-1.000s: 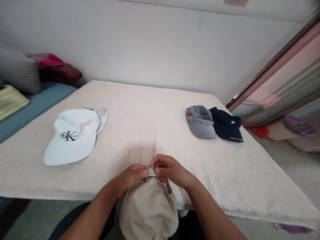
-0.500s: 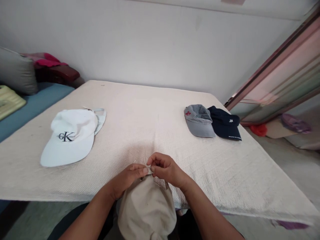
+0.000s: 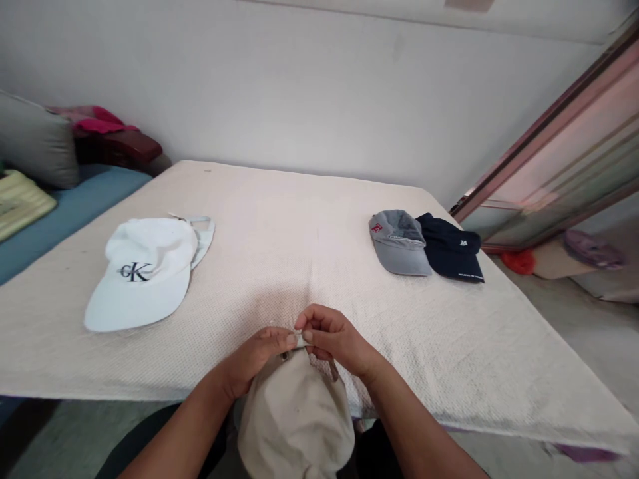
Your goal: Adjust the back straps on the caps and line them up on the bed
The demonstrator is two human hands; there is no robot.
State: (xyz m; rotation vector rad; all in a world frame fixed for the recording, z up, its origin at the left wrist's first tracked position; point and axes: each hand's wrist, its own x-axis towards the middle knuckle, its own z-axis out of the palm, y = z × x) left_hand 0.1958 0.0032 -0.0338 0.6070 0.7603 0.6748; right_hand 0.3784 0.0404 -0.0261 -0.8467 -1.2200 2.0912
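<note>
A beige cap (image 3: 297, 416) hangs at the table's front edge, its back strap side up and toward the wall. My left hand (image 3: 257, 356) pinches the cap's back strap between thumb and fingers. Close against it, my right hand (image 3: 332, 336) grips the same strap near its end, thumb and fingertips pressed together. A small metal eyelet or buckle shows just below my left thumb. The exact fastening between the fingertips is hidden.
On the left of the cloth-covered table (image 3: 279, 219) lies a white cap (image 3: 150, 256) with black letters. A grey cap (image 3: 399, 243) and a navy cap (image 3: 452, 249) overlap at the right. Behind stands a wall (image 3: 299, 100); a grey cushion (image 3: 34, 140) is at far left.
The view has shifted slightly. Both hands stay on the strap of the beige cap, with only small finger movement.
</note>
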